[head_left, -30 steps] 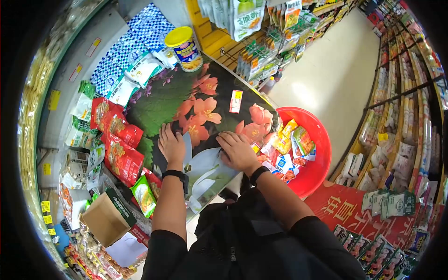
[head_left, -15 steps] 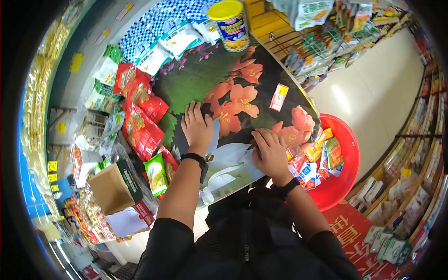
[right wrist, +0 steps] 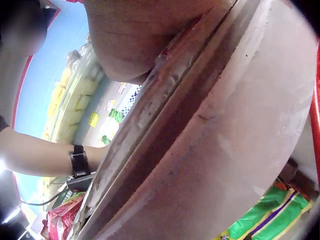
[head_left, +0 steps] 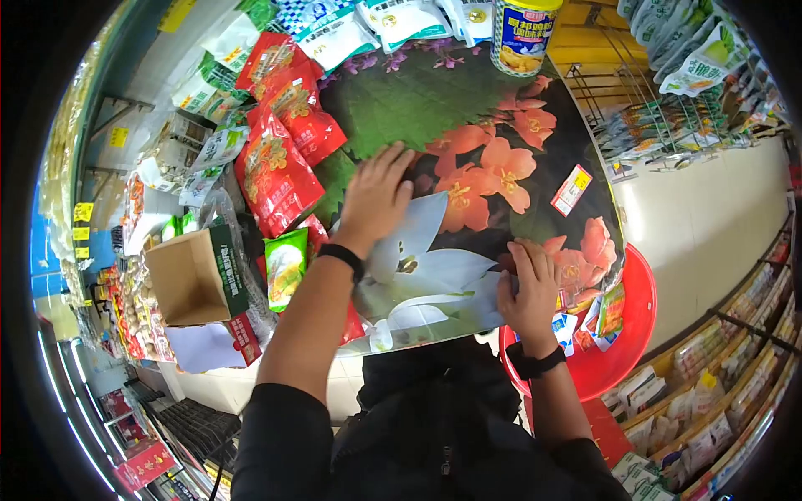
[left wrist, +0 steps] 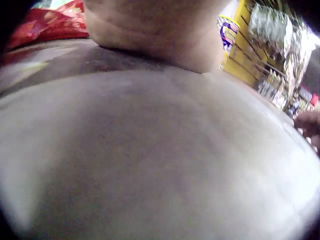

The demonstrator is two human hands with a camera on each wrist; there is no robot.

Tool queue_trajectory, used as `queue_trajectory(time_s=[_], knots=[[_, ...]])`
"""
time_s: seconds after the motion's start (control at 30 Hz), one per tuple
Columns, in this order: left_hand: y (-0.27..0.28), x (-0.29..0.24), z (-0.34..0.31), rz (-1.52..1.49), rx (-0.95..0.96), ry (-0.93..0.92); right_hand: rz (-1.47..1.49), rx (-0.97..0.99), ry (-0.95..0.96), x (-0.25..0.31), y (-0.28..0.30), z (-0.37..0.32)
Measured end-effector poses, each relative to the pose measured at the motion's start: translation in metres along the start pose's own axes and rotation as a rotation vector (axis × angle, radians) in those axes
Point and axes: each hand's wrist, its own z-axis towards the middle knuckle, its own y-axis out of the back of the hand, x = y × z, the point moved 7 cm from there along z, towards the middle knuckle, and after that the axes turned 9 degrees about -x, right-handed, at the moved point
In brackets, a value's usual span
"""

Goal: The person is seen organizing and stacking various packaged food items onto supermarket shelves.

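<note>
My left hand [head_left: 376,200] rests palm down on a flower-printed tabletop [head_left: 434,275], over the white petals, with its fingers extended toward the green leaf. Close to it on the left lie several red bags [head_left: 280,175] and a green packet [head_left: 286,269]. My right hand [head_left: 532,292] rests at the front right of the same tabletop, fingers lying loosely on the print beside the orange flowers. In the right wrist view that hand [right wrist: 135,45] sits on top of the board's edge [right wrist: 165,120]. Neither hand holds anything.
A red tub [head_left: 631,334] with several packets stands beside the table's right corner. A yellow-lidded canister [head_left: 522,42] and white-and-teal bags [head_left: 405,21] line the back. An open cardboard box [head_left: 188,280] sits at the left. A price tag [head_left: 571,190] lies on the tabletop.
The head view has swung, so the table appears further right and more of the tub is hidden behind its corner. Both hands stay on the tabletop; the left fingers have drawn closer together.
</note>
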Motion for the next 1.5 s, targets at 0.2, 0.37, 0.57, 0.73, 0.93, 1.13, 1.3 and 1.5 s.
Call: queue_trajectory(time_s=[0.2, 0.37, 0.57, 0.73, 0.93, 1.13, 1.3, 1.5], knots=[[0.003, 0.021, 0.007, 0.029, -0.041, 0.052, 0.275, -0.064, -0.101, -0.015, 0.010, -0.005], [-0.003, 0.019, 0.005, -0.003, -0.020, 0.064, -0.056, -0.568, -0.342, -0.096, 0.110, -0.049], [-0.006, 0.019, 0.002, 0.020, 0.025, 0.064, 0.193, -0.553, -0.901, -0.315, 0.083, -0.169], [-0.009, 0.018, 0.002, 0.029, 0.026, 0.034, -0.114, 0.086, -1.072, -0.399, -0.025, -0.291], [-0.011, 0.018, 0.002, 0.022, 0.022, 0.003, -0.091, 0.230, -1.019, -0.372, -0.067, -0.342], [-0.010, 0.016, 0.002, 0.011, 0.022, 0.001, -0.356, 0.153, -0.884, -0.360, -0.050, -0.338], [-0.009, 0.016, 0.001, 0.026, 0.028, 0.027, -0.433, 0.563, -1.080, -0.352, -0.047, -0.332], [-0.008, 0.015, 0.001, 0.044, 0.032, 0.053, -0.174, 0.689, -1.075, -0.315, -0.043, -0.325]])
